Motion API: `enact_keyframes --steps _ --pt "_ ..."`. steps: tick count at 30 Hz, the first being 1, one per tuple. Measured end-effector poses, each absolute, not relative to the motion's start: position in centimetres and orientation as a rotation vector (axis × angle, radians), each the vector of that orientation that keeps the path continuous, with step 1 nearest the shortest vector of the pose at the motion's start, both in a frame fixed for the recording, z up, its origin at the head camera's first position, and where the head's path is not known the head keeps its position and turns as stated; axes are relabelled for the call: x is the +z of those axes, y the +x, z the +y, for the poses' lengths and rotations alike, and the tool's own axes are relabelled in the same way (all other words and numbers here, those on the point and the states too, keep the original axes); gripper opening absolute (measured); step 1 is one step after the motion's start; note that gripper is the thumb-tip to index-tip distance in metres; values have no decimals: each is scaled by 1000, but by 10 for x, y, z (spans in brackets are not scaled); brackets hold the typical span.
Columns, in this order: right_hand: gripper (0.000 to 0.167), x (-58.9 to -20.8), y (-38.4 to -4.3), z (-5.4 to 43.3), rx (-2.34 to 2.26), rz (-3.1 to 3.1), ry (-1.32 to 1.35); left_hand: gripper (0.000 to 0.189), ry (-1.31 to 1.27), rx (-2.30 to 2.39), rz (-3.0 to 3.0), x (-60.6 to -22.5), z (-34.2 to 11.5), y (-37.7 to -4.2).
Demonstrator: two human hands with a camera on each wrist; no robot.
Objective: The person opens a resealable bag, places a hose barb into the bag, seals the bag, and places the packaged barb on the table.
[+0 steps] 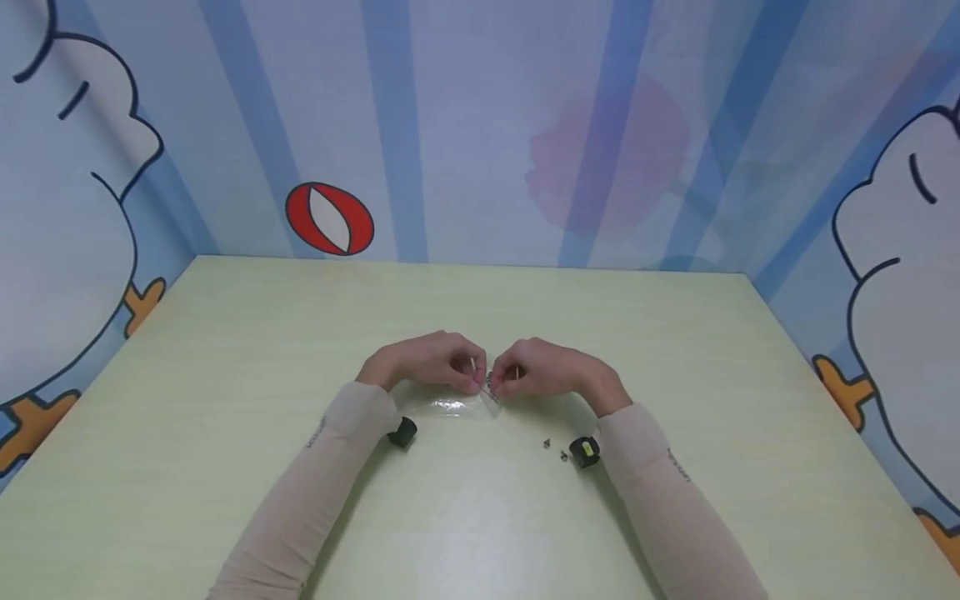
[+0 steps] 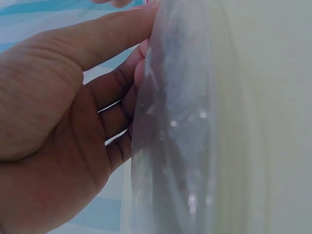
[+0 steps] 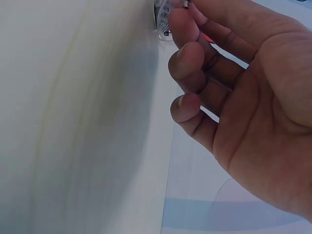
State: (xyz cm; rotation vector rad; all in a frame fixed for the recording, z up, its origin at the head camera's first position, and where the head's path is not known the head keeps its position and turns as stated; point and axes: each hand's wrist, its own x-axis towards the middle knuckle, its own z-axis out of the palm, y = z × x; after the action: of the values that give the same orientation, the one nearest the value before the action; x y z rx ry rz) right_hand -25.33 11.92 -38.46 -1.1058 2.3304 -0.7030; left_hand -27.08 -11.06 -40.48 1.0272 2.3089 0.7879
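Over the middle of the table my left hand pinches a clear plastic bag near its right end, between thumb and index finger. The bag hangs down beside the palm in the left wrist view. Just to the right, my right hand has its fingertips right at the end of the bag. There it pinches a small metal piece, mostly hidden by the fingers; its exact kind I cannot tell. Several small dark metal bits show through the plastic between the hands.
Two small metal pieces, one slightly behind the other, lie on the pale table near the right wrist. A black wrist camera sits at the right cuff, another at the left. A printed wall stands behind the table.
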Motion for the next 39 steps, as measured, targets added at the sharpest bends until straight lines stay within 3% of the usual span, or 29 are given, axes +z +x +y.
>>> enact_keyframes --steps 39 --pt "17 -380 -250 146 -646 2050 -932 5 984 792 2307 -406 -113 -271"
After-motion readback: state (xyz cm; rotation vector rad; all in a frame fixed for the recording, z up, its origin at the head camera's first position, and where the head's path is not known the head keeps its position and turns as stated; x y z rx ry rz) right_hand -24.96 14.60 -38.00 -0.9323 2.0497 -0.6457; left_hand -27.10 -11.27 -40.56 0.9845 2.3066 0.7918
